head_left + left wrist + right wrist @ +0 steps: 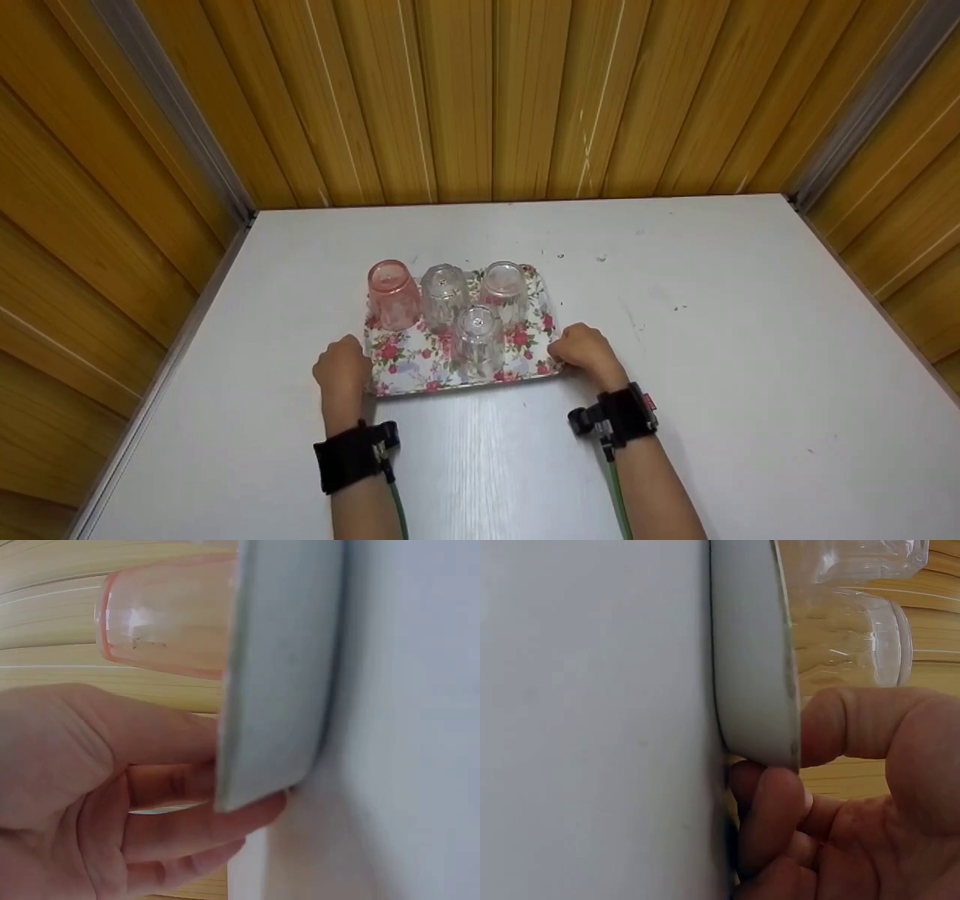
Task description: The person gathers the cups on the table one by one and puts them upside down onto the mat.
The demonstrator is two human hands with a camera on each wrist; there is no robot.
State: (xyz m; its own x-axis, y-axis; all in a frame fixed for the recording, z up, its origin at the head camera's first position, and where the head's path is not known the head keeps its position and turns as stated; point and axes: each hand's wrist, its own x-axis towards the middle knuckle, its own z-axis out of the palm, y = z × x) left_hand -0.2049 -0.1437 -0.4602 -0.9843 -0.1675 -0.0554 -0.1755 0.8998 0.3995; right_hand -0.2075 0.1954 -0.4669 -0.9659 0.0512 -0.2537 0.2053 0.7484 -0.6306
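A floral tray (409, 371) with a plain pale outer side (281, 675) carries several upside-down glasses. The pink glass (394, 296) stands at its back left. Beside that one are two clear glasses, one at the back middle (444, 294) and one at the back right (505, 291); a third clear glass (478, 341) stands in front of them. My left hand (343, 367) grips the tray's left side, thumb over the rim and fingers beneath. On the opposite side my right hand (589, 351) pinches the rim between thumb and curled fingers. Whether the tray touches the table is unclear.
Under the tray spreads a white table (750, 360) with small dark marks. Wood-look panels (487, 97) enclose it at the back and both sides. Each wrist wears a black strap with a camera, and green cables (618, 495) run back toward the body.
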